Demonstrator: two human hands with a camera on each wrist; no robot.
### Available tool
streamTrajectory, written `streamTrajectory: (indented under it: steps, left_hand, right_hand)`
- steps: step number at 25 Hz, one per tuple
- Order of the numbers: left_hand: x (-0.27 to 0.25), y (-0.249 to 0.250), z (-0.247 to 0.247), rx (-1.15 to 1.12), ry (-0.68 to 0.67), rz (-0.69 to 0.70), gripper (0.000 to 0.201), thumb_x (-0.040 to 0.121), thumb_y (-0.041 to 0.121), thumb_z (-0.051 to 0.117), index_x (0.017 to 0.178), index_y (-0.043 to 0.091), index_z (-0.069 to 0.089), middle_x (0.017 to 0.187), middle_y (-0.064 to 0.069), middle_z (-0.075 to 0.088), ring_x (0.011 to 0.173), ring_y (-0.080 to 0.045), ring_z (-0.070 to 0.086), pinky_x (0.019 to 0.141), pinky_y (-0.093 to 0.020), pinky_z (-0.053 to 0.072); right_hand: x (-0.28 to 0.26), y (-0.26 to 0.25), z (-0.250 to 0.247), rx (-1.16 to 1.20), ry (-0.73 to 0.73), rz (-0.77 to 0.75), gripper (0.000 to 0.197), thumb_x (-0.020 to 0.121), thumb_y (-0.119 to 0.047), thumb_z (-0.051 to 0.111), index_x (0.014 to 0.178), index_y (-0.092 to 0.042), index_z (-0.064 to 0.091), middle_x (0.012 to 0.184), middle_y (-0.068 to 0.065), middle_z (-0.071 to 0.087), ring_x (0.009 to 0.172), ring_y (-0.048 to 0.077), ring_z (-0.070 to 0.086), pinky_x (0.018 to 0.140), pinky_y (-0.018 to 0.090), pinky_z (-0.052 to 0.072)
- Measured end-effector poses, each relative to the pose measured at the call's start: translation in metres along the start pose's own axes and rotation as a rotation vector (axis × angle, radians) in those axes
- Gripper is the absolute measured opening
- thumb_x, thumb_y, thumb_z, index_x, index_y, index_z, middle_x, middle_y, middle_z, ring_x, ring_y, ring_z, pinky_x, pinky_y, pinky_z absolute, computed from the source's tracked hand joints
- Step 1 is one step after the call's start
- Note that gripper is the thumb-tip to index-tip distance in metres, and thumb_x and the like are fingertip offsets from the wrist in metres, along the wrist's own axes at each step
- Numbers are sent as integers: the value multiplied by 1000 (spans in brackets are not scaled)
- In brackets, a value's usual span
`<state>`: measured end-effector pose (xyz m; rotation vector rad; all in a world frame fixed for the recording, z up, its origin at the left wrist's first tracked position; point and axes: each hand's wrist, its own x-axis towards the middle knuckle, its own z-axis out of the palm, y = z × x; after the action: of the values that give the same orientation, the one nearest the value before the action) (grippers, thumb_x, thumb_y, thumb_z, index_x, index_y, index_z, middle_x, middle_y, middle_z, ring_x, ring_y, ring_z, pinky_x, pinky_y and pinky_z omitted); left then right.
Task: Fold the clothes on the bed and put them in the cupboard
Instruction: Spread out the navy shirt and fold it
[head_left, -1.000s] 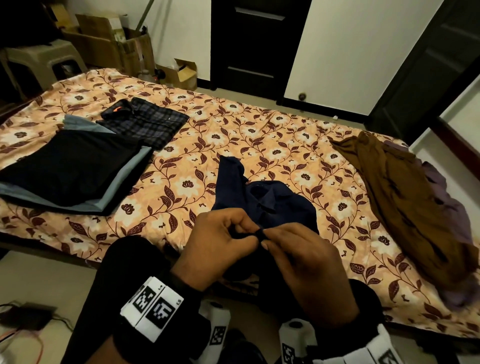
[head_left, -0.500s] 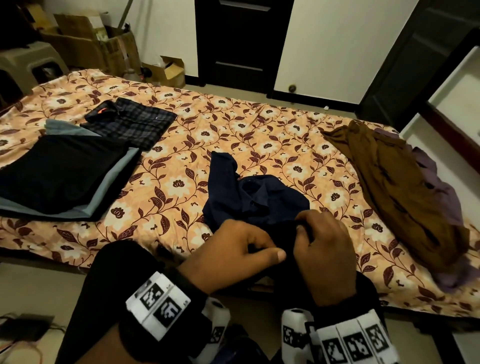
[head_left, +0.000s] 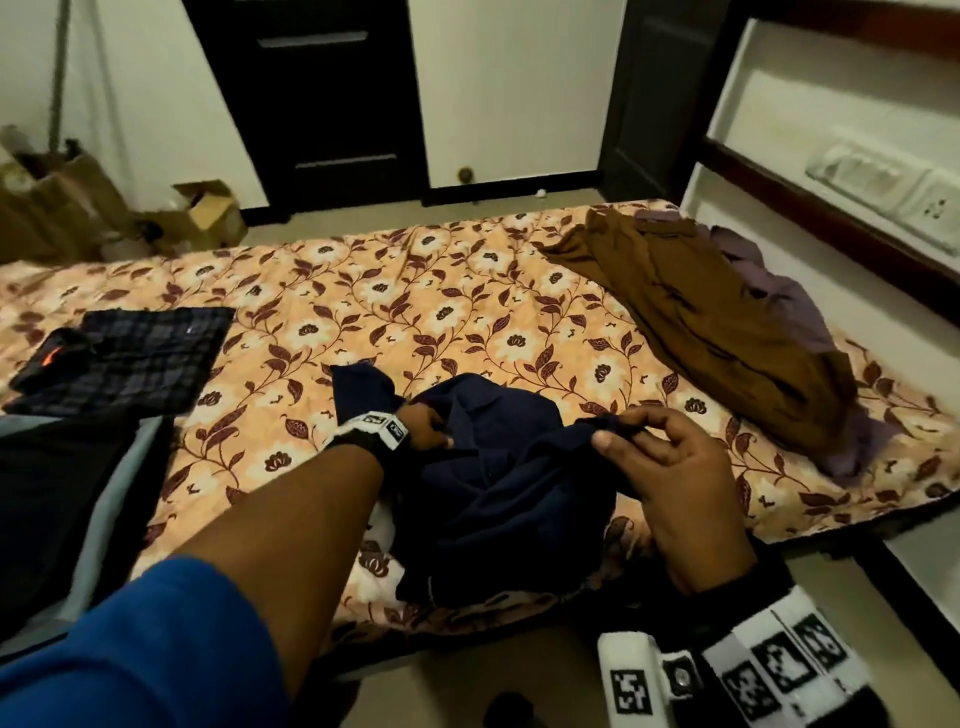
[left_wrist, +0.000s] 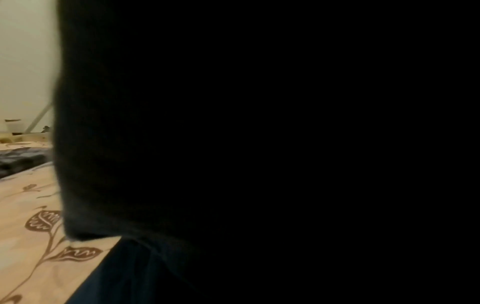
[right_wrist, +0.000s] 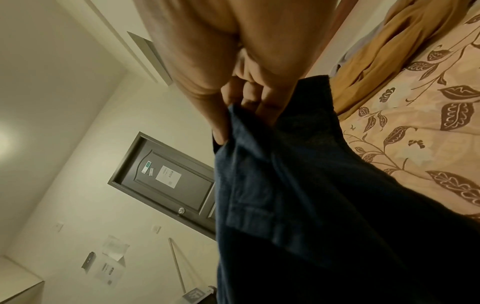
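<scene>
- The bed, under a floral peach cover, serves as the work surface; the cupboard is not identifiable in any view.
- A brown garment lies heaped on a purple one at the bed's right side, apparently awaiting folding.
- Folded dark clothes and a checked piece sit at the left, likely finished and set aside.
- The navy shirt lies crumpled at the near edge, between both hands, probably being spread for folding.
- The right hand pinches a raised edge of the shirt between thumb and fingers.
- The left hand reaches into the shirt's far folds; I cannot tell its grip.
- Papers on the door are unreadable.
</scene>
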<state>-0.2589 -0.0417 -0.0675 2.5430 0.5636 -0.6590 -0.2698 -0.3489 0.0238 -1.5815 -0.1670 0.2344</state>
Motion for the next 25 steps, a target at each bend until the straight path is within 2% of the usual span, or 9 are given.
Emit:
streamTrajectory:
  steps: [3, 5, 9, 11, 13, 16, 21, 23, 25]
  left_hand:
    - [8, 5, 7, 182, -16, -74, 13, 87, 43, 65, 84, 31, 65, 99, 2, 66, 110, -25, 56, 111, -60, 18]
    - [-3, 9, -4, 55, 144, -81, 12, 89, 39, 60, 84, 28, 60, 102, 3, 65, 108, -22, 54, 113, -61, 6]
    - [-59, -39, -98, -501, 774, -165, 20, 94, 26, 56, 110, 15, 58, 108, -12, 62, 100, -31, 58, 94, -43, 44]
    - [-106, -79, -160, -581, 1031, -219, 30, 92, 22, 59, 117, 6, 62, 112, -22, 64, 104, -39, 60, 85, -41, 44]
    - [-148, -109, -203, -605, 1173, -202, 24, 90, 21, 63, 108, 6, 67, 104, -21, 67, 99, -37, 62, 83, -43, 46]
    - [-187, -135, -219, -711, 1328, -165, 9, 82, 19, 72, 87, 17, 64, 93, -21, 66, 90, -36, 65, 82, -47, 51]
    - [-196, -168, -148, -912, 1359, -168, 11, 82, 18, 71, 90, 16, 64, 93, -16, 68, 86, -31, 64, 82, -48, 53]
    - [-177, -178, -88, -1061, 1044, -196, 11, 83, 5, 67, 92, 8, 63, 93, -23, 65, 88, -41, 64, 82, -51, 53]
    - [-158, -178, -25, -958, 529, -392, 25, 87, 1, 61, 111, -2, 61, 105, -29, 64, 101, -47, 62, 92, -55, 50]
  right_hand:
    - [11, 5, -7, -68, -45, 34, 36, 79, 9, 67, 94, -23, 61, 101, -2, 73, 97, 13, 68, 85, 34, 56]
    - [20, 4, -22, -166, -101, 14, 41, 81, 9, 63, 92, -30, 62, 108, -2, 71, 104, 15, 66, 90, 42, 54]
    - [78, -27, -61, -401, -57, -119, 42, 79, 17, 54, 93, -22, 61, 105, -2, 67, 103, 12, 62, 88, 31, 50]
    - [118, -53, -72, -569, -28, -253, 45, 76, 17, 50, 91, -24, 59, 100, 2, 65, 100, 19, 62, 86, 30, 48]
    - [158, -77, -74, -770, -18, -400, 45, 75, 10, 53, 93, -31, 62, 100, 7, 65, 97, 28, 62, 89, 36, 48]
    - [192, -121, -58, -1015, -11, -550, 34, 81, 0, 56, 110, -16, 64, 105, 21, 67, 94, 40, 62, 83, 39, 48]
    - [198, -151, -47, -1113, -6, -670, 34, 84, -5, 58, 115, -19, 62, 98, 29, 65, 88, 45, 61, 78, 44, 49]
    - [196, -112, -62, -1200, -129, -561, 35, 87, -12, 57, 115, -32, 60, 113, 24, 62, 103, 42, 60, 90, 45, 47]
    - [189, -54, -81, -1518, -403, -208, 31, 94, -20, 53, 125, -25, 58, 131, 19, 55, 121, 35, 52, 102, 38, 39]
